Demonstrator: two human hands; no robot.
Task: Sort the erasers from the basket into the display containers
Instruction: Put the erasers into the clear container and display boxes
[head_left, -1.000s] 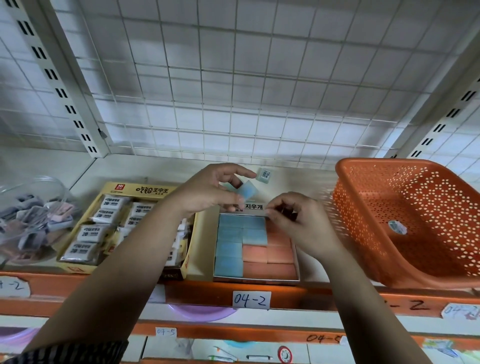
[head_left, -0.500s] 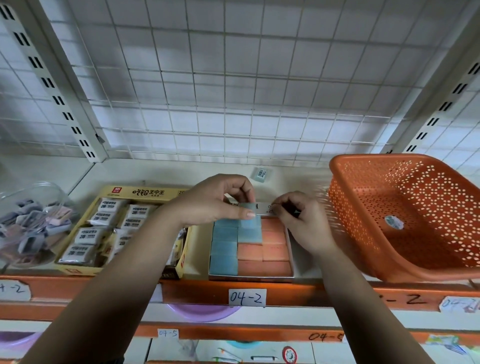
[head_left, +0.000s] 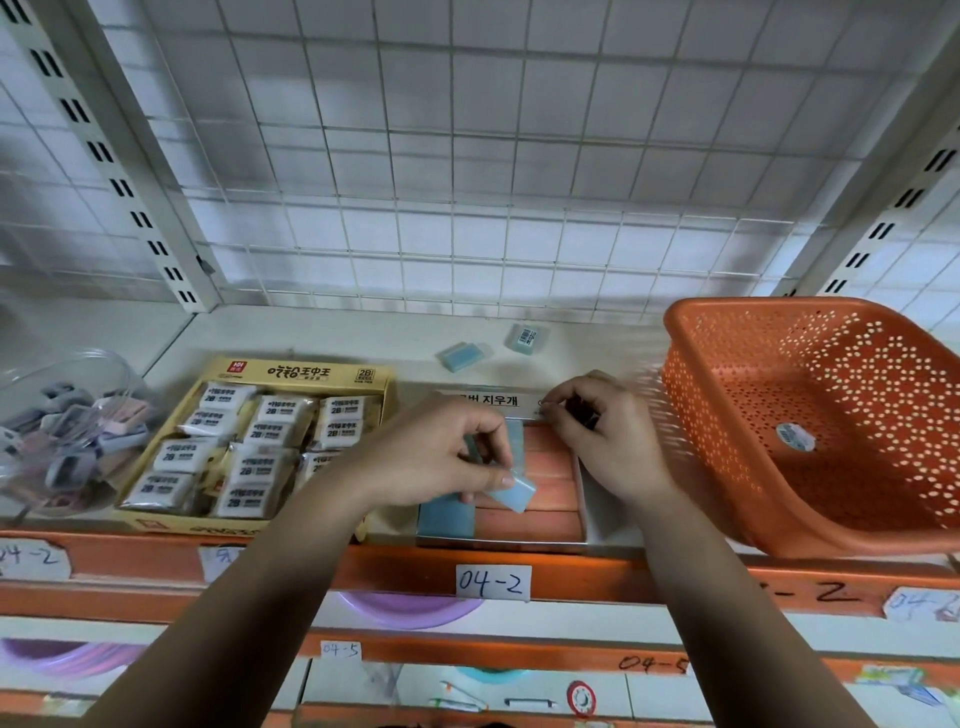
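Blue eraser (head_left: 511, 493), now pinched in the grip of the left hand (head_left: 441, 457), has come forward, with the display box (head_left: 519, 544) just below this grip and its back flap pinched by the right hand (head_left: 608, 441), so placing is not yet done.

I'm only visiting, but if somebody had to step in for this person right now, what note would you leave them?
Left hand: pinches a pale blue eraser over the display box.
Right hand: fingers curled at the box's back flap, apparently pinching it steady.
Done: the box is mostly filled with blue and salmon rows; the orange basket shows no erasers, only a round sticker.
Left: seat the held eraser, then probably the two loose blue erasers on the shelf behind the box.
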